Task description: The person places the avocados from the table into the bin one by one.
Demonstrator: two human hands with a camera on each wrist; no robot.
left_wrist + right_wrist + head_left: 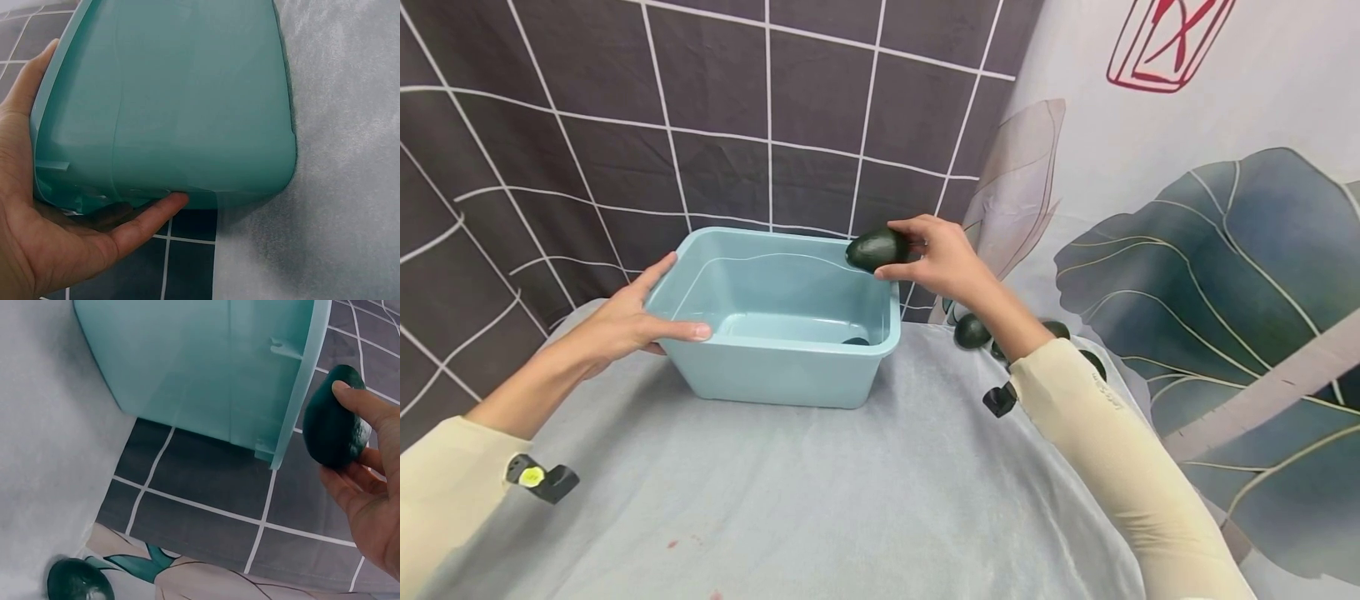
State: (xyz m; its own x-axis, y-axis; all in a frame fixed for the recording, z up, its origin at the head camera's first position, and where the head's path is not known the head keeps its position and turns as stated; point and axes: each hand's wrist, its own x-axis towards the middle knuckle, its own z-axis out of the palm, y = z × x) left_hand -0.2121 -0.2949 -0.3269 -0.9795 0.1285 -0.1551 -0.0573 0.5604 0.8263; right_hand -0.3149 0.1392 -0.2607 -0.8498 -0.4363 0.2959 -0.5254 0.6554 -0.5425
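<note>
Right hand (942, 257) has an avocado (877, 250) pinched between thumb and fingers, up by the bin's far right corner, just above the rim. It's a really dark green one, almost black from the head view, fat oval shape, kinda shiny with slightly pebbly skin where the light hits it in the right wrist view. Left hand (625, 321) is gripping the left end of the light blue bin (775, 375). There's a dark bit of something (855, 341) inside, mostly hidden. More avocados (972, 332) sit on the grey cloth (820, 500) off right, partly behind the forearm.
</note>
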